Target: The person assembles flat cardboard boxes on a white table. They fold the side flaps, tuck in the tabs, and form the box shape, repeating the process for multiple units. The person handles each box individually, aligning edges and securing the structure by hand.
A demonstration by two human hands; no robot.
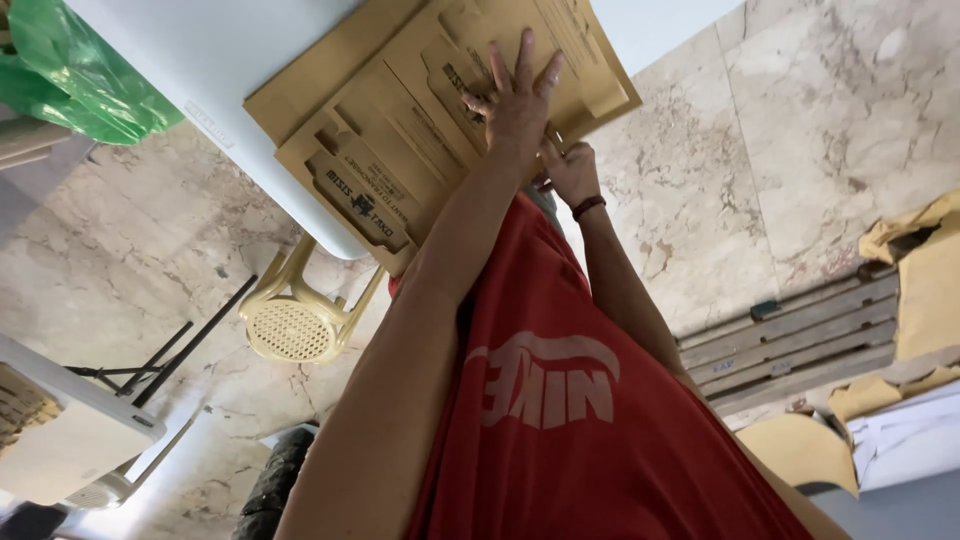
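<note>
Five spread fingers of the left hand (515,100) press flat on the cardboard blanks (420,120), whose long axis runs from 8 to 2 o'clock; at 5 o'clock the right hand (570,172) grips their near edge on the white table (220,70)

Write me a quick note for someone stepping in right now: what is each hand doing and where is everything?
Left hand: open, fingers spread, palm flat on the top flat cardboard sheet.
Right hand: curled at the near edge of the same stack, just under the left hand; grip unclear.
Things: the brown die-cut sheets lie stacked on the corner of the white table, overhanging it. More brown cardboard lies to the right by a wooden pallet.
Done: nothing folded; all sheets in view are flat.
Left: the whole stack.
</note>
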